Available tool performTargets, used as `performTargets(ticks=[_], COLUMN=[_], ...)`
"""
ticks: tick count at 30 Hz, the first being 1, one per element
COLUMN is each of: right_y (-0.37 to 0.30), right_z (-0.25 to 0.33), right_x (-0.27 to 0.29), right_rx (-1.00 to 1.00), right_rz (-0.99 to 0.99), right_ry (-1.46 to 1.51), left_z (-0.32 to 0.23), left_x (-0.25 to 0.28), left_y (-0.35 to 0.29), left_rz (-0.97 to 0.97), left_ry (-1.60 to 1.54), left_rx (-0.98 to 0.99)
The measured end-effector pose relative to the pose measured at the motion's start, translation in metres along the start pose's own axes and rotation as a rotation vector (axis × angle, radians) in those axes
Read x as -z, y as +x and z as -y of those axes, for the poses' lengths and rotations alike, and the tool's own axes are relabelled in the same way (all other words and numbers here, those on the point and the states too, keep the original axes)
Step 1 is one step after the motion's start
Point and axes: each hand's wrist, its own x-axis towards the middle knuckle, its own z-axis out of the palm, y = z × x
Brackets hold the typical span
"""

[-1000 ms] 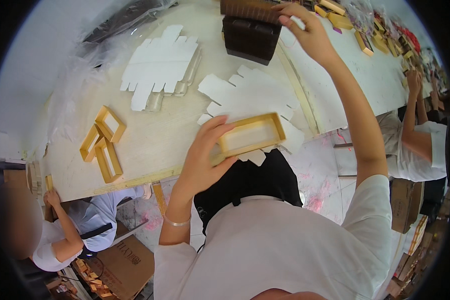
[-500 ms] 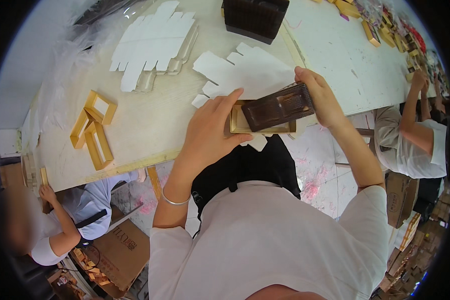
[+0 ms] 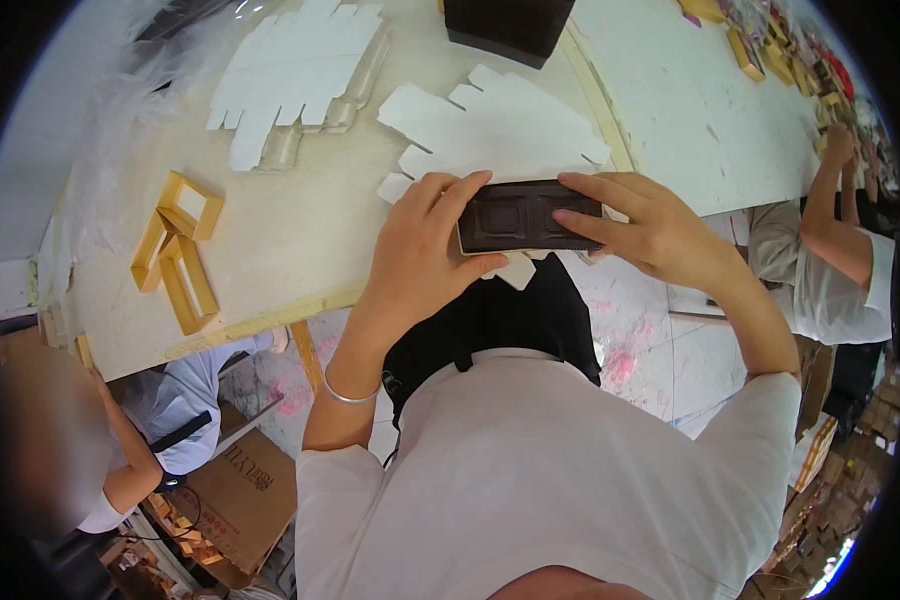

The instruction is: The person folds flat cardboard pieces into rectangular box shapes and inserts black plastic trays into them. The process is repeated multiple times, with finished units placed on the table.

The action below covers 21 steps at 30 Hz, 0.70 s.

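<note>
Dark Tray point(image 3: 498, 218) Covers Gold Box point(image 3: 500, 251) at Desk's Edge

Two hands hold a molded brown tray over the mouth of a narrow gold box, just off the near edge of the desk point(image 3: 270, 240). The left hand point(image 3: 420, 240) clasps the box's left end, thumb near, fingers far; the right hand point(image 3: 665, 230) lays spread fingers across the tray, its thumb too hidden to tell any pinch. Tray and fingers conceal most of the box, so how deeply the tray sits cannot be told.

Dark lettering and fainter reddish print mark a brown carton point(image 3: 245, 500) at lower left; a pale emblem on a black garment point(image 3: 510, 320) is too small to make out.

The upper edge cuts off a dark block point(image 3: 510, 25). Beyond the box lies a notched white sheet point(image 3: 490, 120), partly covered by the hands; three gold frames point(image 3: 174, 245) rest at left.
</note>
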Motion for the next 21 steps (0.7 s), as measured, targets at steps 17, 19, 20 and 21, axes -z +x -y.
performTargets(ticks=[17,19,20,21], right_y=[0.019,0.017,0.015,0.015], right_z=[-0.011,-0.008,-0.008,-0.009], right_x=[-0.004,0.004,0.006,0.003], right_rx=[0.315,0.229,0.18,0.164], right_rz=[0.03,0.053,0.067,0.052], right_ry=[-0.547,-0.266,-0.127,-0.052], left_z=[0.009,0.01,0.01,0.01], left_x=[0.007,0.007,0.007,0.006], left_y=[0.005,0.004,0.003,0.003], left_rz=[0.036,0.024,0.026,0.028], left_ry=[-0.068,-0.065,-0.066,-0.068], left_rx=[-0.026,-0.029,-0.025,-0.021])
